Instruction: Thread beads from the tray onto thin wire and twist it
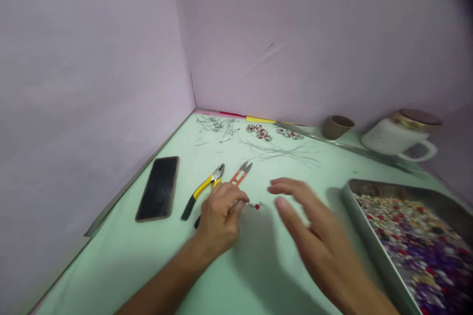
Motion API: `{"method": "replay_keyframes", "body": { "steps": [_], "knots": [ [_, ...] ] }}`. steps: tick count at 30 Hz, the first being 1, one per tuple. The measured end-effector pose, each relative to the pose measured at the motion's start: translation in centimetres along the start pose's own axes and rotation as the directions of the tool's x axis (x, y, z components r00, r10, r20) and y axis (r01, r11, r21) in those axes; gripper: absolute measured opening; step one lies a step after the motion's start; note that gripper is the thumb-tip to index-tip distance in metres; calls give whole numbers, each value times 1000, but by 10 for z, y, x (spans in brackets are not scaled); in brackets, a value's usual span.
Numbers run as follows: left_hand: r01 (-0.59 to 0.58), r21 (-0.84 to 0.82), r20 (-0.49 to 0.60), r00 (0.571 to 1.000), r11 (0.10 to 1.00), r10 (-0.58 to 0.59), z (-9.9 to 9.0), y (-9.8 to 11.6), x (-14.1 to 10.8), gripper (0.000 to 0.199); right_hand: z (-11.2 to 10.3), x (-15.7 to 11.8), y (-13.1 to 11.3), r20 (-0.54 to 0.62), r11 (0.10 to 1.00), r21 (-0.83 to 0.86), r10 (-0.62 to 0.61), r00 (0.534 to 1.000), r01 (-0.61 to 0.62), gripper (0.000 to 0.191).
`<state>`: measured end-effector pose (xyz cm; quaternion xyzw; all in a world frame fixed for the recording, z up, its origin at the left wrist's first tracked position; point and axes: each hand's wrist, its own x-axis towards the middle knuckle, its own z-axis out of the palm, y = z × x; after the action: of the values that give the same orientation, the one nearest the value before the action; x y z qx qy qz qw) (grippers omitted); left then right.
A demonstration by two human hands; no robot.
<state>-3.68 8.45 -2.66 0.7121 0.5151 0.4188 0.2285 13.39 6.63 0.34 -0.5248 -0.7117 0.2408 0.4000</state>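
My left hand [221, 214] is closed in a pinch on a small piece of beadwork [256, 206], whose red bead and clear bits stick out past the fingertips. Most of that piece is hidden by the fingers. To its right, my right hand [314, 231] hangs over the table with thumb and fingers apart and nothing between them, slightly blurred. Just beyond the left hand lie pliers [202, 187] with yellow and black handles, partly covered by it. Beside them are orange thread snips [241, 173], blades pointing away.
A metal tray [384, 266] of mixed beads stands at right. At left lies a phone [157, 188]. Toward the back are wire scraps [218, 127], finished-looking beadwork [259, 132], loose wires [284, 151], a brown cup [337, 127] and a lidded white mug [393, 138]. Walls border the table.
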Motion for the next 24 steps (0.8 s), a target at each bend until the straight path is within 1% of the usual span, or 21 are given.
{"method": "replay_keyframes", "body": {
  "steps": [1, 3, 5, 8, 10, 11, 12, 13, 14, 15, 16, 17, 18, 19, 20, 21, 24],
  "knots": [
    [-33, 27, 4, 999, 999, 33, -4, 2, 1, 18, 6, 8, 0, 65, 1000, -1, 6, 998, -6, 22],
    [-100, 67, 34, 995, 993, 97, -11, 8, 1, 18, 16, 15, 2, 193, 1000, 5, 24, 981, -25, 22],
    [-151, 99, 69, 987, 984, 145, -16, 16, -1, 18, 22, 13, 4, 255, 999, 32, 8, 967, -17, 21],
    [-191, 97, 81, 980, 977, 183, -19, 26, -6, 19, 20, 6, 4, 341, 979, 205, -87, 936, 17, 20],
    [-192, 36, 52, 980, 981, 190, -19, 31, -10, 19, 19, 0, 4, 378, 950, 311, -118, 918, -5, 20],
    [-168, -18, 12, 986, 986, 168, -17, 32, -12, 20, 20, -3, 4, 356, 939, 345, -113, 928, -18, 20],
    [-107, -88, -37, 994, 990, 105, -15, 33, -13, 26, 21, -7, 5, 299, 925, 379, -93, 950, -29, 20],
    [-11, -169, -85, 996, 986, -4, -13, 34, -15, 31, 24, -11, 6, 233, 914, 404, -63, 970, -38, 19],
    [111, -260, -107, 984, 959, -142, -10, 35, -17, 32, 26, -16, 8, 167, 907, 419, -37, 985, -37, 19],
    [242, -360, -80, 954, 901, -288, -7, 37, -20, 30, 29, -21, 10, 120, 902, 431, -35, 992, -20, 19],
    [362, -444, 17, 918, 820, -397, -4, 39, -22, 26, 31, -26, 12, 90, 896, 444, -39, 995, -6, 18],
    [431, -516, 150, 896, 740, -417, -1, 41, -24, 25, 33, -31, 14, 68, 883, 470, -45, 997, 8, 18],
    [465, -576, 256, 883, 672, -392, 1, 43, -27, 24, 33, -34, 16, 57, 866, 499, -47, 997, 12, 18],
    [477, -620, 307, 878, 623, -367, 4, 45, -29, 23, 34, -37, 18, 41, 855, 518, -49, 998, 20, 19],
    [472, -648, 320, 881, 597, -349, 5, 47, -30, 23, 34, -39, 19, 32, 851, 525, -50, 998, 26, 19],
    [464, -660, 311, 885, 591, -347, 7, 48, -31, 22, 33, -40, 20, 28, 854, 519, -56, 998, 33, 19],
    [465, -636, 289, 883, 616, -369, 9, 47, -32, 19, 33, -40, 23, 25, 883, 465, -85, 996, 64, 17]
  ]
}}
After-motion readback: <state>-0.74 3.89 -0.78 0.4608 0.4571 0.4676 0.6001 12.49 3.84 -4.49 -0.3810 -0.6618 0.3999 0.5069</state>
